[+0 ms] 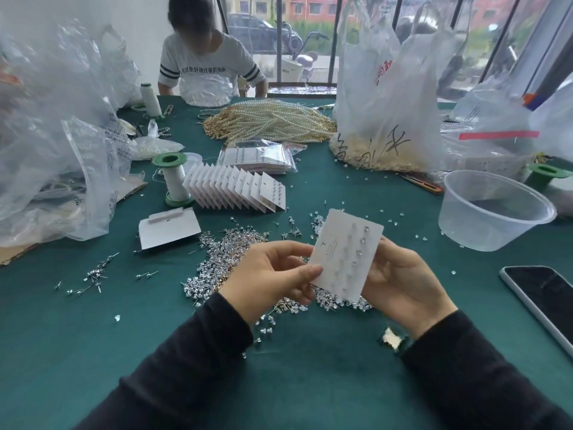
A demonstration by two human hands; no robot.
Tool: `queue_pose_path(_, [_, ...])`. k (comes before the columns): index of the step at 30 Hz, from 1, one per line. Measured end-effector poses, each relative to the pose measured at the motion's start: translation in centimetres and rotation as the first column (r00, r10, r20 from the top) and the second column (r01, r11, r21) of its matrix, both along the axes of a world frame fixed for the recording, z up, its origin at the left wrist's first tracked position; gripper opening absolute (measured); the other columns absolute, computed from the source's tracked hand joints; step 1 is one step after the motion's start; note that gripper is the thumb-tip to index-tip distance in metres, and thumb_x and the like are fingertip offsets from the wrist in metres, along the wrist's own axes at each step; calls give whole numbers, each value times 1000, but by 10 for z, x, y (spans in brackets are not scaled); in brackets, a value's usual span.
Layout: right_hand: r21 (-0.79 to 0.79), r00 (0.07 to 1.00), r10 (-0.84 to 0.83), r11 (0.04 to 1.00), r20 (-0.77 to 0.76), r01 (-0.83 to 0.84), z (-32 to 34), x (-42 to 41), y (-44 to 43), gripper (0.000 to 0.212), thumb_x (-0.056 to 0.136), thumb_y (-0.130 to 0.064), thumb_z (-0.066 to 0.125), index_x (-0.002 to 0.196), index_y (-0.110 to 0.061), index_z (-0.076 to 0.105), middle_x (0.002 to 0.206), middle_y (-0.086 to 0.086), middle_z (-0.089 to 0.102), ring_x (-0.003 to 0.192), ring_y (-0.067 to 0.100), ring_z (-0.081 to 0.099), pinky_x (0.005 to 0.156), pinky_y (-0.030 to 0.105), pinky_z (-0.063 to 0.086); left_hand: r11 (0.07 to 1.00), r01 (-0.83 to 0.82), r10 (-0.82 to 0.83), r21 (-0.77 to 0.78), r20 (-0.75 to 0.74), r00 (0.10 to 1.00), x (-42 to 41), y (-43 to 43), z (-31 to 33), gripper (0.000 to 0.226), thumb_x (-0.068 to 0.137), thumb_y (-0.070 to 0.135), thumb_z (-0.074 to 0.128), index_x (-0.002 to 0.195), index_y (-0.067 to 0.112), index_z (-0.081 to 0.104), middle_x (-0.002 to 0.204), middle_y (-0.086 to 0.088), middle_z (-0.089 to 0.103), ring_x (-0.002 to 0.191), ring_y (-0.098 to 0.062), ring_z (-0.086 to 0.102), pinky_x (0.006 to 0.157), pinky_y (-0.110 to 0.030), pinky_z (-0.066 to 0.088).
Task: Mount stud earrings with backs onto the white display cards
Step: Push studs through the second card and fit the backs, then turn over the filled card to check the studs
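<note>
Holding the white display card [344, 252] above the table [310, 367], I pinch its left edge with my left hand [273, 274] while my right hand [400, 280] grips behind. Flexing it could pop studs loose into the stud pile [229, 252].

Cloth [279, 373] lies open at the near edge; stud pile [229, 252], tub [493, 212], phone [548, 301] block beyond.

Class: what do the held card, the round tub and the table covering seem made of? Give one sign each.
Card: likely matte white cardstock; it looks flat and thin-edged. Tub: translucent plastic, the cloth shows through its wall. Table covering: probably green felt-like fabric, dull, without shine.
</note>
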State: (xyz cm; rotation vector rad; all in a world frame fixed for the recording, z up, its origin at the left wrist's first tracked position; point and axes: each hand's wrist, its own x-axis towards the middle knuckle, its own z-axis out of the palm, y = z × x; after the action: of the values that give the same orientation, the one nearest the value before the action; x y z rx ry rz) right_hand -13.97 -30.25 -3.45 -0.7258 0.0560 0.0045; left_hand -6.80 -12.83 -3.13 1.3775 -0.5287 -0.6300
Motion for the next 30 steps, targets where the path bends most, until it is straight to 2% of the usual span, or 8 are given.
queue_pose_path(3, [-287,979,-202,937,28,201,-5,4,-2,26,77,-8,66,103,-1,63,108,17,65,93,31,63,90,43,51,995,-85,84,49,13,996,2,-1,1,19,76,-7,63,84,10,65,58,-5,69,44,-14,61,44,-20,51])
queue_pose_path(5, [-758,903,-386,528,187,383,-10,7,-8,15,86,0,58,90,-12,65,90,5,70,80,17,67,72,32,55,979,-171,163,115,77,984,10,2,6,20,76,-7,64,84,11,63,56,-5,68,45,-14,62,45,-19,52])
queue_pose_path(7, [-910,857,-383,88,344,405,-16,12,-18,18,88,-2,56,90,-18,64,84,-1,67,76,15,63,64,28,55,941,-288,257,178,179,950,26,5,18,21,75,-4,66,89,10,61,63,-8,70,49,-15,64,47,-20,53])
queue_pose_path(9, [-914,850,-355,-40,390,403,-19,16,-25,17,87,-6,57,91,-22,62,81,-6,65,75,8,60,62,23,52,888,-398,309,230,341,888,49,2,34,22,76,0,67,95,7,59,74,-11,68,54,-17,66,52,-24,56])
queue_pose_path(15, [-911,833,-370,-184,411,368,-30,24,-33,13,86,-7,58,90,-16,65,71,-7,63,64,7,57,53,13,43,660,-646,320,385,634,704,128,-53,44,16,76,10,69,88,0,66,87,-16,70,81,-28,68,77,-36,56])
queue_pose_path(19, [-893,796,-405,-217,449,394,-31,25,-38,15,86,-5,58,88,-16,66,68,-11,61,58,4,55,51,13,39,488,-685,232,541,676,699,152,-79,25,10,76,5,57,80,-3,61,94,-19,68,88,-32,65,67,-28,46])
queue_pose_path(23, [-836,734,-403,-309,546,453,-28,27,-42,13,83,-1,60,86,-11,67,68,-5,62,63,8,56,58,16,39,409,-703,123,582,728,675,160,-84,18,12,72,3,56,83,0,59,94,-20,66,87,-34,63,66,-31,47])
queue_pose_path(30, [-843,750,-386,-290,536,453,-31,26,-41,14,83,-2,60,86,-14,67,66,-15,58,58,-1,53,53,8,37,342,-773,-88,534,837,539,146,-53,30,11,78,9,55,87,5,60,94,-16,62,87,-33,60,69,-33,45])
